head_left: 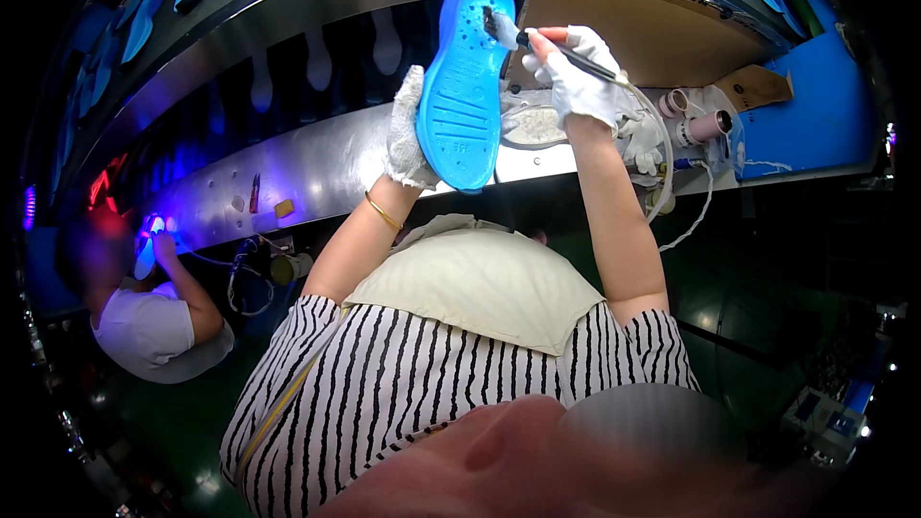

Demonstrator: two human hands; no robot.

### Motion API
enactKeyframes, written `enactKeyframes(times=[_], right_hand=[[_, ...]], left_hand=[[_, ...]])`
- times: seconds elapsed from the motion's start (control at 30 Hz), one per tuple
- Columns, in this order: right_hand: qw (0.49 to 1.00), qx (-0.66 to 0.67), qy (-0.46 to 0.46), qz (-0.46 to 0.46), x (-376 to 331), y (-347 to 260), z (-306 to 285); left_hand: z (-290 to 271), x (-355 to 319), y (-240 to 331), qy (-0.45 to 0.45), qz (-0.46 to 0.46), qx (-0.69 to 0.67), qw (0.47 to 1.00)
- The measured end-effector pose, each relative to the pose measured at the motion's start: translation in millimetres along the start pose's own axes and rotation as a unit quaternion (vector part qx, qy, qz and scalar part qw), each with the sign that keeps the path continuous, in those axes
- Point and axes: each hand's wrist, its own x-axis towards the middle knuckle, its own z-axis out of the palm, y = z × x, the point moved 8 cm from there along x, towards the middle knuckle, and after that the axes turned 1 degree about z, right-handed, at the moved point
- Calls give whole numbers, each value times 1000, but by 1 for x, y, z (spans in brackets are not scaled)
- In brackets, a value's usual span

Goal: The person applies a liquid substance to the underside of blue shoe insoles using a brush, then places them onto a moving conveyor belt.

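Observation:
A bright blue shoe sole stands tilted up in front of me, its grooved, hole-dotted face turned toward me. My left hand, in a whitish glove, grips it along its lower left edge. In a white glove with bare fingertips, my right hand pinches the dark handle of a brush. A pale tube runs from the handle's rear end. The dark bristles meet the sole near its upper right rim. Behind the sole, a light-coloured sole-shaped piece lies on the metal bench.
A cardboard box stands behind my right hand. Pinkish rolls and white gloves lie on the bench's right side. Pliers and a yellow block rest at left. Another person works at far left under violet light.

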Motion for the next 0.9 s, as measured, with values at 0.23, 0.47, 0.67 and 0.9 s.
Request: enactKeyframes(times=[0.23,0.47,0.67,0.9], right_hand=[[982,-44,-180,-32,-33,21,28],[898,-221,-244,-291,-42,-43,36],[876,-233,-372,-200,-71,-51,42],[945,-39,-242,216,-47,27,30]], left_hand=[[-11,3,21,74,52,90,992],[-8,10,30,43,54,125,990],[-9,9,39,-11,46,115,992],[0,1,11,-25,4,31,999]])
